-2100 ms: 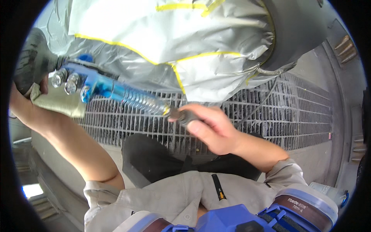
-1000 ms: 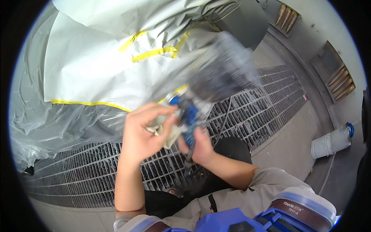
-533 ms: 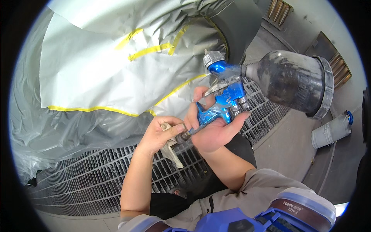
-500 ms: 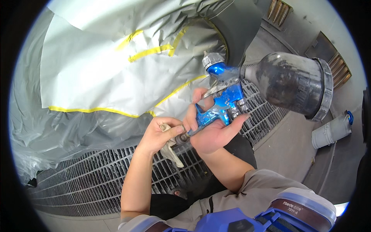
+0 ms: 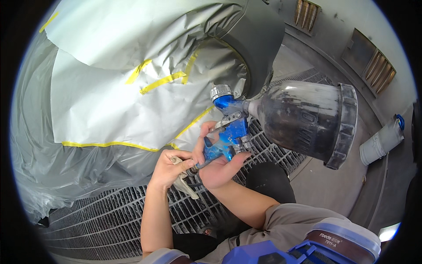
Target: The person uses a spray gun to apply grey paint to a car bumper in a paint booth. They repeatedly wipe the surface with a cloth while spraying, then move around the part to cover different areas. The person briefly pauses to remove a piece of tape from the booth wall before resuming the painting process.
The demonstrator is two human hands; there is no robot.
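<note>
My right hand point(image 5: 222, 169) grips the handle of a blue spray gun point(image 5: 232, 131), its thumb extended and fingers round the grip. A dark, paint-smeared cup point(image 5: 303, 121) with a grey ribbed lid is mounted on the gun and tilts to the right. The silver air cap point(image 5: 221, 91) faces away from me, toward the masked car body. Against the bottom of the handle, my left hand point(image 5: 169, 169) is closed with a beige cloth point(image 5: 185, 188) bunched in its fingers. Those fingers touch the hose fitting point(image 5: 193, 169), which is partly covered.
Grey masking paper point(image 5: 96, 105) with yellow tape covers the car body ahead, above clear plastic sheeting point(image 5: 88, 171). A dark wheel arch edge point(image 5: 251, 66) shows beside it. Below lies a floor grating point(image 5: 101, 220). At the right stand a whitish bucket point(image 5: 378, 147) and wall vents point(image 5: 380, 72).
The spray gun has shifted left and slightly down in the picture, its cup swinging lower. Both hands moved with it, keeping their holds. The background has shifted too.
</note>
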